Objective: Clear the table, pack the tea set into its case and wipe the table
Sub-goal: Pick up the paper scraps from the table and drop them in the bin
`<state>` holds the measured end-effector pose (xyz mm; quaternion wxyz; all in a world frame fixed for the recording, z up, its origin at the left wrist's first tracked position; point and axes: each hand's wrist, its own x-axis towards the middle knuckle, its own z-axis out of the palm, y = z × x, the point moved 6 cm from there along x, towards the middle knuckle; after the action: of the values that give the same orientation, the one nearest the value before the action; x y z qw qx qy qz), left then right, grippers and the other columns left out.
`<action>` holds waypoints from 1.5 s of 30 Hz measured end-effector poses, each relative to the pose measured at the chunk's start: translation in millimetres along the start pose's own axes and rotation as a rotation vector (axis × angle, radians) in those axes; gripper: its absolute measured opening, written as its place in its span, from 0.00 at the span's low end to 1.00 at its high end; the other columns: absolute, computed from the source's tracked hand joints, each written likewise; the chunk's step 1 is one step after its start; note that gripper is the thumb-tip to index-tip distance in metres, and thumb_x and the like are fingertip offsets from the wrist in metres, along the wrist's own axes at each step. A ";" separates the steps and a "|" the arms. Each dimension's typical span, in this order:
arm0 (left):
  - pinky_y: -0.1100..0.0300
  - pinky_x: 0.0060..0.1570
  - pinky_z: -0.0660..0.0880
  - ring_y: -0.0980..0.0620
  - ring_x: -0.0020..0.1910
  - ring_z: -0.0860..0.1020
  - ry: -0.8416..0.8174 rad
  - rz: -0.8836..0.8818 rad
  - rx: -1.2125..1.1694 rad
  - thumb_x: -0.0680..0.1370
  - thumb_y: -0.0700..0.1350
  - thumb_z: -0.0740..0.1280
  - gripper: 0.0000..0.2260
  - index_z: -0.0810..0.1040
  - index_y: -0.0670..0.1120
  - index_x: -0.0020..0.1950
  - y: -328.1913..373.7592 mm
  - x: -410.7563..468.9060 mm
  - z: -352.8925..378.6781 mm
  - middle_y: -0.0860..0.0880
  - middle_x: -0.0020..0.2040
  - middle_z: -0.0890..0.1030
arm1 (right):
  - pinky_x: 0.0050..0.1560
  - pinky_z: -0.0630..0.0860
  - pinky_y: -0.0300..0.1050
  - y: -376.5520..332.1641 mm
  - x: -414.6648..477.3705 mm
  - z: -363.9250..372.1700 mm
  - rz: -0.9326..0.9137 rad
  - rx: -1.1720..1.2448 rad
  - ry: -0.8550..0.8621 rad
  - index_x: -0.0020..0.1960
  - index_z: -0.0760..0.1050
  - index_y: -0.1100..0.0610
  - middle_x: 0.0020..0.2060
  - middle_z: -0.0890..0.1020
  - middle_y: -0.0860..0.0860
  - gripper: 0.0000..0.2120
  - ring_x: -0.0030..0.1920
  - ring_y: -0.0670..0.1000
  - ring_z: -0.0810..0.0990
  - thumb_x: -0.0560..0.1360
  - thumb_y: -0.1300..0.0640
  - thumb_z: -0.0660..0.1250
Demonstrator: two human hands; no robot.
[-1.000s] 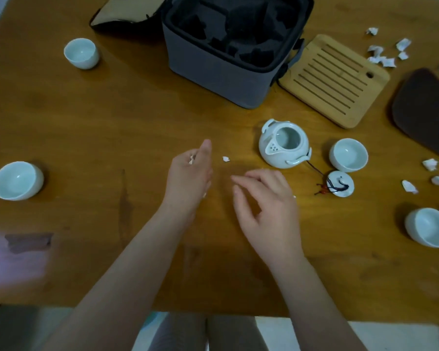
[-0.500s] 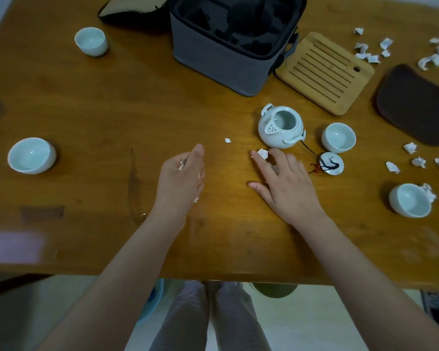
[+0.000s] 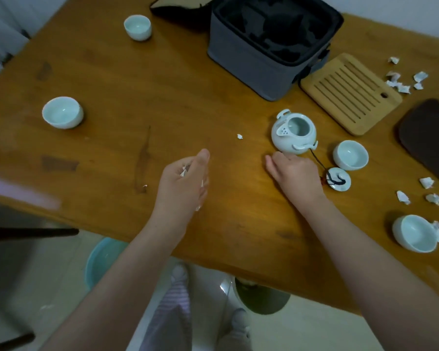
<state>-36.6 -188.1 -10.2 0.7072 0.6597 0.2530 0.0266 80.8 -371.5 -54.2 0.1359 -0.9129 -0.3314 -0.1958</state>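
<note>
While the left hand (image 3: 181, 183) hangs edge-down over the worktop (image 3: 162, 97), cupped round white paper scraps (image 3: 183, 171), the right hand (image 3: 295, 173) lies knuckles up at 6 o'clock of the lidless teapot (image 3: 293, 131), just beside it. Its fingers are curled under, and whether they hold anything cannot be told. One loose scrap (image 3: 239, 136) lies at 9 o'clock of the teapot, the lid (image 3: 338, 179) at 4 o'clock, the open grey case (image 3: 251, 67) at 12 o'clock.
</note>
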 end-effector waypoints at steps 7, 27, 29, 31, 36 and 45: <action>0.61 0.23 0.60 0.53 0.22 0.60 0.067 -0.044 0.000 0.82 0.50 0.59 0.25 0.64 0.53 0.24 -34.1 -49.8 32.4 0.52 0.23 0.63 | 0.29 0.54 0.38 21.0 -38.8 -42.6 0.624 0.709 0.119 0.28 0.58 0.55 0.24 0.59 0.48 0.22 0.27 0.44 0.57 0.78 0.63 0.62; 0.65 0.21 0.62 0.55 0.21 0.65 0.161 -0.439 -0.059 0.80 0.51 0.62 0.18 0.73 0.45 0.32 -200.4 -200.7 150.2 0.50 0.24 0.70 | 0.25 0.57 0.39 -43.0 -327.2 -83.7 1.674 1.603 -0.169 0.39 0.75 0.63 0.28 0.76 0.57 0.12 0.20 0.46 0.60 0.79 0.59 0.64; 0.65 0.20 0.61 0.56 0.20 0.65 0.144 -0.527 -0.104 0.81 0.51 0.62 0.18 0.72 0.45 0.33 -228.0 -199.3 158.0 0.51 0.24 0.70 | 0.26 0.57 0.40 -37.8 -346.3 -64.7 1.725 1.571 -0.177 0.44 0.78 0.64 0.28 0.75 0.56 0.09 0.20 0.47 0.61 0.79 0.59 0.64; 0.66 0.19 0.59 0.56 0.19 0.63 0.116 -0.600 -0.164 0.81 0.52 0.61 0.17 0.70 0.45 0.34 -252.2 -195.6 164.3 0.51 0.24 0.69 | 0.27 0.56 0.41 -30.6 -360.6 -45.8 1.762 1.551 -0.153 0.49 0.79 0.64 0.28 0.75 0.55 0.07 0.22 0.48 0.63 0.78 0.61 0.64; 0.66 0.17 0.59 0.55 0.18 0.64 0.077 -0.777 -0.318 0.82 0.51 0.59 0.15 0.71 0.46 0.38 -303.1 -184.7 169.6 0.49 0.26 0.71 | 0.24 0.60 0.37 -22.7 -385.1 -0.5 1.847 1.597 -0.115 0.47 0.77 0.60 0.30 0.76 0.53 0.05 0.25 0.48 0.69 0.78 0.63 0.62; 0.68 0.26 0.72 0.54 0.29 0.79 0.181 -0.984 -0.582 0.82 0.45 0.60 0.08 0.76 0.47 0.46 -345.5 -180.7 173.2 0.49 0.36 0.80 | 0.27 0.72 0.39 -14.2 -423.7 56.6 2.029 1.647 -0.109 0.46 0.78 0.56 0.35 0.81 0.51 0.04 0.35 0.48 0.76 0.78 0.58 0.65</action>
<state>-228.2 -458.8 -278.5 0.7642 0.2378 0.5717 -0.1805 -211.5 -573.3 -292.3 0.7236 -0.4108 0.4732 0.2893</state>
